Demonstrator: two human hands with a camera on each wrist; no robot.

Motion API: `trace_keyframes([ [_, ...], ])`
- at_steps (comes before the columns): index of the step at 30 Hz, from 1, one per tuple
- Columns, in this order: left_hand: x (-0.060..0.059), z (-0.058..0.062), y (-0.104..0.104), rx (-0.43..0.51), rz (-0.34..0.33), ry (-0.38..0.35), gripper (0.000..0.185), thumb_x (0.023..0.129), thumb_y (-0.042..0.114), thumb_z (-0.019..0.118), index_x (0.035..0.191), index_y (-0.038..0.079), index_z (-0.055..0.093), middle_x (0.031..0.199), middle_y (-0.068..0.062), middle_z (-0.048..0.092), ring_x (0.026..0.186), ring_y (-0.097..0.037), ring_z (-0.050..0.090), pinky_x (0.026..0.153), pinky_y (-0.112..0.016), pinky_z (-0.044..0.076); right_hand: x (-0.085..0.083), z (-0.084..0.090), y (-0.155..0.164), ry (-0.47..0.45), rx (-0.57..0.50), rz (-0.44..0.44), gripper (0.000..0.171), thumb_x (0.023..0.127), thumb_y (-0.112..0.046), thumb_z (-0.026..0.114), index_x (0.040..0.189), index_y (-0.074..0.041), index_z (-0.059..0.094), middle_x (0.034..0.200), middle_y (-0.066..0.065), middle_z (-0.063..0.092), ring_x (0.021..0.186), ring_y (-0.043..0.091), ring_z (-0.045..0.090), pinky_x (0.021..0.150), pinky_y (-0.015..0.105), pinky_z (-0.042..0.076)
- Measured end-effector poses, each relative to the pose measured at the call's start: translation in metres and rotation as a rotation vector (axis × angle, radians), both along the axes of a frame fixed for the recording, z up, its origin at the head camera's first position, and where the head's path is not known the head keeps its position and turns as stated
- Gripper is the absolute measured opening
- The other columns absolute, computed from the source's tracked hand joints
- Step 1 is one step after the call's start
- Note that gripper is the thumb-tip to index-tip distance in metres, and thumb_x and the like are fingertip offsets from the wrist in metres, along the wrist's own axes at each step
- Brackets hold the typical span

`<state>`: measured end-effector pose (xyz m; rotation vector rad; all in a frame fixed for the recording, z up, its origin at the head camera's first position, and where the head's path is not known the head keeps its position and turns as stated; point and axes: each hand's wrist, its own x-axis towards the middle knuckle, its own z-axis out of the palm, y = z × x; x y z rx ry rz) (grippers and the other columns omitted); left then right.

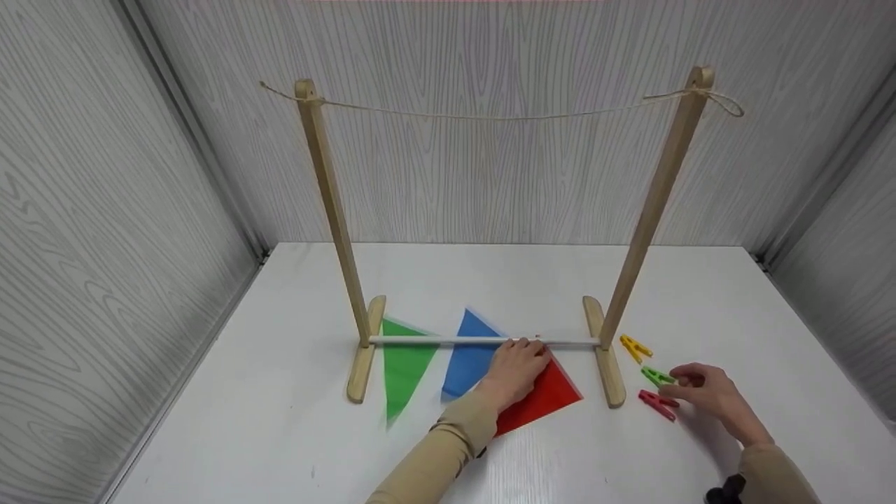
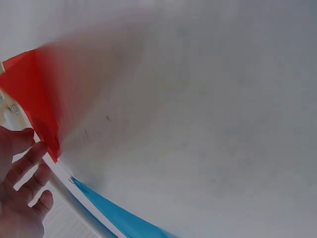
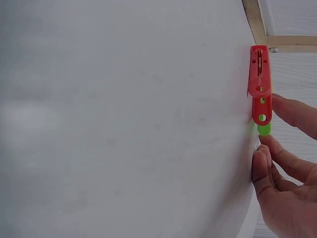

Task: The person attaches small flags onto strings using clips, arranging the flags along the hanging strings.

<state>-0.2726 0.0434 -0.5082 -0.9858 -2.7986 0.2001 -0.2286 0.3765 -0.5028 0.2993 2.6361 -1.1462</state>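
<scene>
In the head view my left hand [image 1: 516, 367] lies over the red pennant [image 1: 553, 395]. Its thumb and fingertips pinch the pennant's upper corner, beside the white rod [image 1: 413, 340]; the left wrist view has that hand [image 2: 22, 183] at the lower left, at the hem of the red cloth [image 2: 32, 89]. My right hand [image 1: 710, 395] has thumb and index finger on either side of the green clothespin's [image 1: 656, 376] near end. A red clothespin [image 1: 656, 404] lies just in front of it, partly hiding the green one in the right wrist view. Behind is a yellow clothespin [image 1: 635, 348].
A wooden stand has left [image 1: 329, 203] and right [image 1: 654, 210] posts with a string [image 1: 483, 117] tied between their tops. Feet [image 1: 360, 374] spread on the white table [image 1: 280, 434]. A green pennant [image 1: 407, 364] and a blue pennant [image 1: 465, 367] lie partly under the rod.
</scene>
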Motion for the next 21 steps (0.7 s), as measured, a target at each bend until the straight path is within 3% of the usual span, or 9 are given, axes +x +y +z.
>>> trace_keyframes([
  [9, -0.0046, -0.0095, 0.0012, 0.115, -0.043, 0.066, 0.021, 0.096, 0.012, 0.066, 0.114, 0.021, 0.074, 0.119, 0.005, 0.071, 0.11, -0.011, 0.064, 0.099, -0.022, 0.052, 0.0019, -0.0019, -0.0014, 0.022, -0.006, -0.001, 0.071, 0.089, -0.036, 0.076, 0.134, 0.012, 0.051, 0.105, 0.012, 0.059, 0.096, 0.024, 0.049, 0.074, 0.03, 0.04],
  [12, -0.0052, -0.011, 0.0012, 0.122, -0.058, 0.08, 0.024, 0.097, 0.01, 0.064, 0.118, 0.02, 0.072, 0.117, 0.005, 0.071, 0.109, -0.01, 0.065, 0.098, -0.02, 0.052, 0.0015, -0.0024, -0.0011, 0.013, -0.008, -0.004, 0.071, 0.089, -0.036, 0.076, 0.135, 0.011, 0.05, 0.105, 0.012, 0.058, 0.097, 0.025, 0.048, 0.075, 0.03, 0.041],
  [17, -0.006, -0.0071, 0.0034, 0.074, -0.068, 0.041, 0.032, 0.099, 0.011, 0.061, 0.129, 0.021, 0.066, 0.124, 0.005, 0.069, 0.115, -0.011, 0.063, 0.102, -0.022, 0.051, 0.0006, -0.0023, 0.0003, 0.004, -0.006, 0.0, 0.071, 0.09, -0.036, 0.075, 0.136, 0.011, 0.05, 0.106, 0.011, 0.057, 0.098, 0.025, 0.048, 0.074, 0.03, 0.041],
  [21, -0.0075, -0.0071, 0.0058, 0.037, -0.059, 0.025, 0.03, 0.1, 0.012, 0.062, 0.126, 0.024, 0.069, 0.124, 0.006, 0.07, 0.115, -0.011, 0.063, 0.102, -0.022, 0.051, 0.0005, -0.0018, 0.0008, 0.003, -0.008, 0.001, 0.07, 0.09, -0.036, 0.075, 0.136, 0.011, 0.05, 0.106, 0.011, 0.057, 0.098, 0.024, 0.048, 0.074, 0.03, 0.041],
])
